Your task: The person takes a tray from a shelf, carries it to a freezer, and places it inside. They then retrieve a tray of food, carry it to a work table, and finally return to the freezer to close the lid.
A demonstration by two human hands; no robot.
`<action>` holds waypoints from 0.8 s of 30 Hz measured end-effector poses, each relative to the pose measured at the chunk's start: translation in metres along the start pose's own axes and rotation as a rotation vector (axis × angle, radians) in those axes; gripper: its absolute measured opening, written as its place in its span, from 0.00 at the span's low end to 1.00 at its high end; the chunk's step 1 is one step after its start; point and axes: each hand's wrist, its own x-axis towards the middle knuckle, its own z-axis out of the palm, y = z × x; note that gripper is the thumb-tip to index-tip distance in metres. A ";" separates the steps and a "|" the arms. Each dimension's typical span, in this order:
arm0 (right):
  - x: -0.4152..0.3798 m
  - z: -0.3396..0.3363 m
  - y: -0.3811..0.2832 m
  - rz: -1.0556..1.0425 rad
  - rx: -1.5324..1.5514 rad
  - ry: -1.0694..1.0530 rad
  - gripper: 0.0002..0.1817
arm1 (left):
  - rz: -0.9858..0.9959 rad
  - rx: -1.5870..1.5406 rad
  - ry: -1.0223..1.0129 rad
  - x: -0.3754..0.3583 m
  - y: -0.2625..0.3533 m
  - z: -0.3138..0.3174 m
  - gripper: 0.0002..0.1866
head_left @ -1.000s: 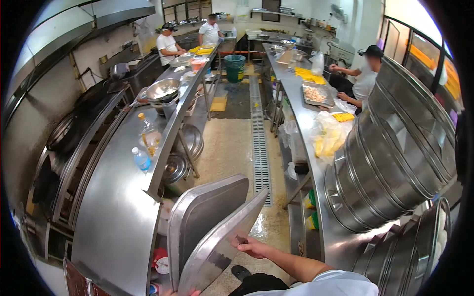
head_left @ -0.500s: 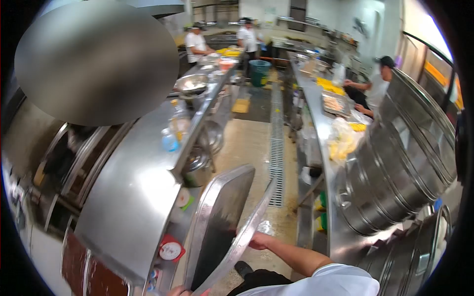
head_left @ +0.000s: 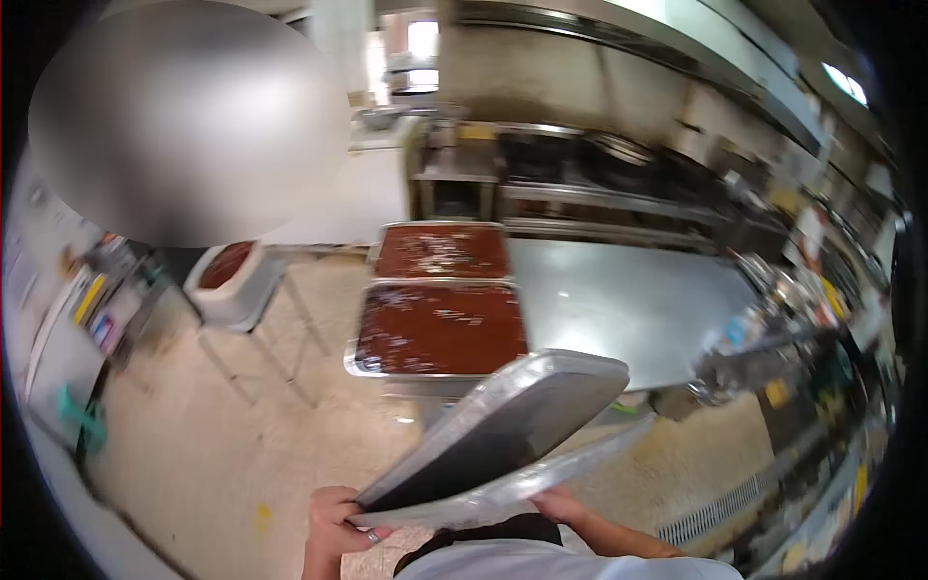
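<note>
Two metal baking trays [head_left: 512,425] are tilted on edge in front of my body, close together at the left end and spread apart at the right. My left hand [head_left: 338,522] is closed around their near left corner, with a ring on one finger. Behind the lower tray, my right hand [head_left: 559,505] grips its underside; most of those fingers are hidden. Just beyond the held trays, a tray of dark brown filling [head_left: 440,329] lies at the end of the steel table. A second tray of brown filling [head_left: 440,249] sits directly behind it.
The steel table [head_left: 619,300] extends right toward blurred bowls and bottles. A white tub [head_left: 232,290] holding brown contents rests on a metal stand at left. Stoves with woks [head_left: 619,155] line the back wall. A floor drain [head_left: 710,512] runs at lower right.
My view has swung left, from the aisle with several people to the table end with the brown-filled trays. The two baking trays came along in my hands and now tilt more to the right.
</note>
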 end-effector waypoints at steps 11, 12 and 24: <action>0.202 0.308 -0.093 -0.061 0.035 -0.692 0.36 | -0.312 0.559 0.570 -0.157 -0.045 -0.204 0.35; 0.224 0.336 -0.096 -0.037 0.065 -0.746 0.37 | -0.324 0.603 0.605 -0.164 -0.049 -0.208 0.35; 0.425 0.642 -0.097 0.161 0.301 -1.127 0.36 | -0.710 0.966 0.493 -0.114 -0.160 -0.343 0.18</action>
